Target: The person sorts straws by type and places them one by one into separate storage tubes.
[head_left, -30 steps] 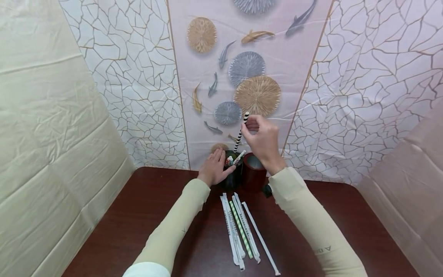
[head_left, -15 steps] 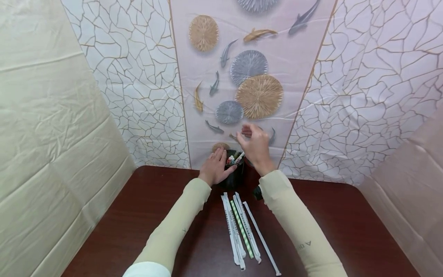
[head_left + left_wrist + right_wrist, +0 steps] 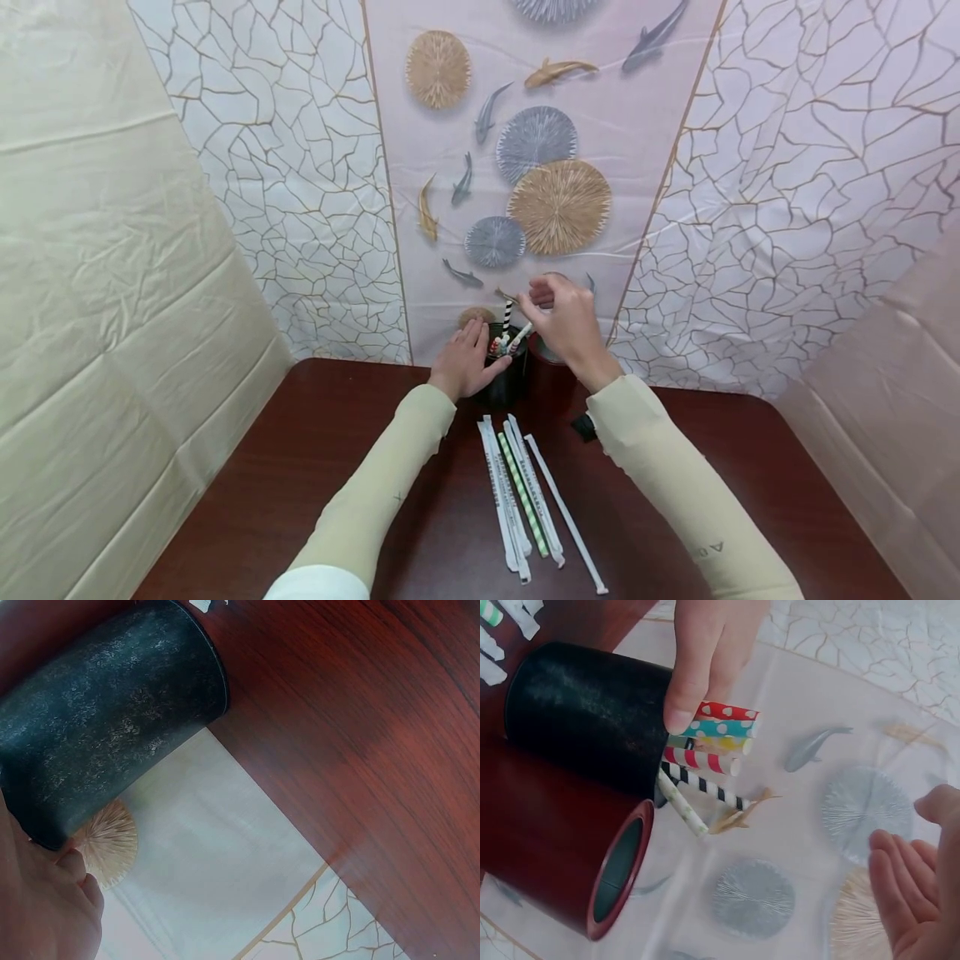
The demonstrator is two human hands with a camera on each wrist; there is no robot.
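Note:
A black cup (image 3: 504,387) stands at the back of the table, with several patterned paper straws (image 3: 718,729) sticking out of it. My left hand (image 3: 463,362) holds it at the mouth, thumb on the near rim and fingers along the left side. Among the straws a black-and-white striped straw (image 3: 707,786) leans in the opening. My right hand (image 3: 566,323) hovers above and to the right of the cup, empty, thumb apart from the fingers in the right wrist view. Beside the black cup is a dark red cup (image 3: 551,832), partly hidden by my right hand in the head view.
In front of the cups lie several straws in white paper wrappers (image 3: 561,500) and an unwrapped green-striped straw (image 3: 522,492) on the dark wood table (image 3: 315,483). A patterned cloth (image 3: 450,275) hangs right behind the cups.
My right hand lowered the black-and-white straw into the black cup, let go of it and drew slightly right. My left hand has stayed at the cup.

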